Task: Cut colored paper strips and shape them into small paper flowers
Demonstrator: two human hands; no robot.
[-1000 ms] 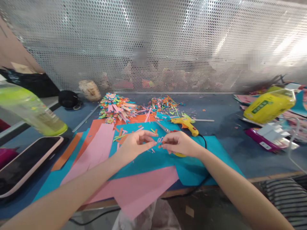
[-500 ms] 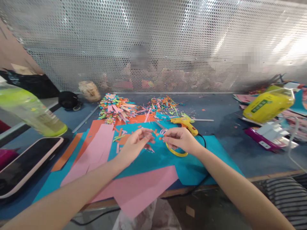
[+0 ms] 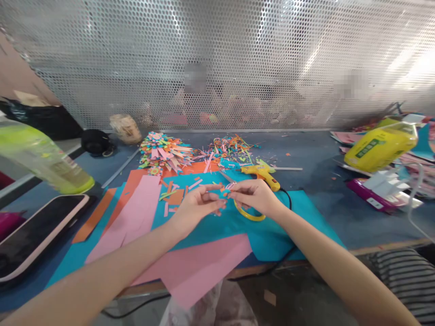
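Observation:
My right hand point(image 3: 254, 195) pinches a small piece of orange and pink paper point(image 3: 224, 194) between thumb and fingertips. Facing it, my left hand point(image 3: 199, 206) has its thumb and index finger apart, with its fingertips close to that piece; whether they touch it is unclear. Both hands are over a blue paper sheet point(image 3: 204, 233). Yellow-handled scissors point(image 3: 249, 216) lie partly hidden under my right hand, and a yellow glue gun point(image 3: 261, 173) rests just beyond. Cut paper strips point(image 3: 176, 197) are scattered left of my left hand.
A colourful paper-strip piece point(image 3: 165, 154) and paper scraps point(image 3: 231, 147) lie at the back. Pink sheets point(image 3: 207, 267) overhang the front edge. On the left are a phone point(image 3: 41, 226) and a green bottle point(image 3: 64, 167); on the right, a yellow package point(image 3: 377, 147) and a purple box point(image 3: 369, 197).
My left fingers have spread and shifted slightly right, toward the piece. The right hand keeps its pinch and has moved slightly left.

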